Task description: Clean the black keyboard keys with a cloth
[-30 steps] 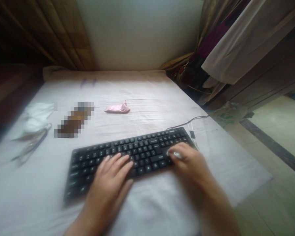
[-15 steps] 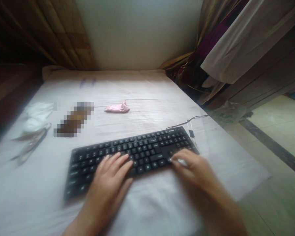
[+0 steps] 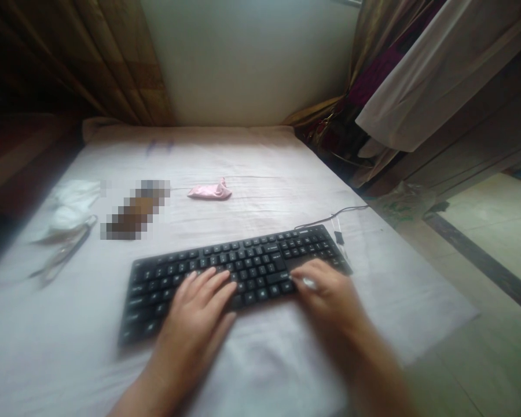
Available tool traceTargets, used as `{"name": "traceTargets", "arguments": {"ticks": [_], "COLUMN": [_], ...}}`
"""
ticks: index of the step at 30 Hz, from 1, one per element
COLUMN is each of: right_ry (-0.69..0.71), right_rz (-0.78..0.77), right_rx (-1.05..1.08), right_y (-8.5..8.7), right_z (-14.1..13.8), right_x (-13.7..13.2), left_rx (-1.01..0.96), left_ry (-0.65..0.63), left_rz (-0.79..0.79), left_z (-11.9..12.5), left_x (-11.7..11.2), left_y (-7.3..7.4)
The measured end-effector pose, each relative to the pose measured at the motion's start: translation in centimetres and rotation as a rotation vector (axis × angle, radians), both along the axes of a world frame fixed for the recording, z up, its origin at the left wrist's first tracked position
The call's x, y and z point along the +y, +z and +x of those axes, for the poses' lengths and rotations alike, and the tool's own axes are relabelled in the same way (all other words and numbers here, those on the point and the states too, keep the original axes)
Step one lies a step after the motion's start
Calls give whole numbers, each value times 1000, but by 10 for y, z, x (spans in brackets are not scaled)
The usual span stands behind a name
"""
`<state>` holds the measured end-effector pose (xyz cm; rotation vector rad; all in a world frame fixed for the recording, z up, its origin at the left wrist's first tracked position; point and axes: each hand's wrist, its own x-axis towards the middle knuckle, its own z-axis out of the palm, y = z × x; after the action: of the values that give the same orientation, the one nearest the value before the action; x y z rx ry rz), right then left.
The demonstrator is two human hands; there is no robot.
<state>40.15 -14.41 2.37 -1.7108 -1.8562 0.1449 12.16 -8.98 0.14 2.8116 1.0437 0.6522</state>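
Observation:
A black keyboard [image 3: 226,263] lies slanted on a white cloth-covered surface [image 3: 252,168]. My left hand [image 3: 200,315] rests flat on the keys near the keyboard's middle, fingers stretched out and close together. My right hand [image 3: 327,292] lies over the right part of the keys, fingers curved down onto them, with something small and pale showing at the fingertips; I cannot make out what it is.
The keyboard's cable [image 3: 334,217] runs off its right end. A pink crumpled piece [image 3: 209,190] lies beyond it. A blurred-out brown object [image 3: 134,211], a white wad [image 3: 72,202] and a thin metal tool [image 3: 61,252] lie at left. Curtains [image 3: 417,75] hang at right.
My right hand has slid a little to the left along the keys. The left hand has stayed in place. The view has shifted slightly.

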Motion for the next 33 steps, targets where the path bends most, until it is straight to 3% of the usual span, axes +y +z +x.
{"name": "traceTargets", "arguments": {"ticks": [9,16,24,29,33], "right_ry": [36,-5,3,-9,-17], "right_rz": [-86,6,-35,96,173], "right_rx": [23,-30,-93,-9,12], "right_y": [0,1,-5,3,11], "right_z": [5,0,-3,-6,-30], "right_x": [-18,-8,-12,-8,9], "left_rx": [-1,3,-17,-42,-73], "left_ry": [13,11,12,51,110], "left_rz": [-18,-10,24,53,28], "left_z": [1,2,3,4,6], "left_x": [-1,0,-1,3,7], "left_y": [1,1,1,-1,-5]}}
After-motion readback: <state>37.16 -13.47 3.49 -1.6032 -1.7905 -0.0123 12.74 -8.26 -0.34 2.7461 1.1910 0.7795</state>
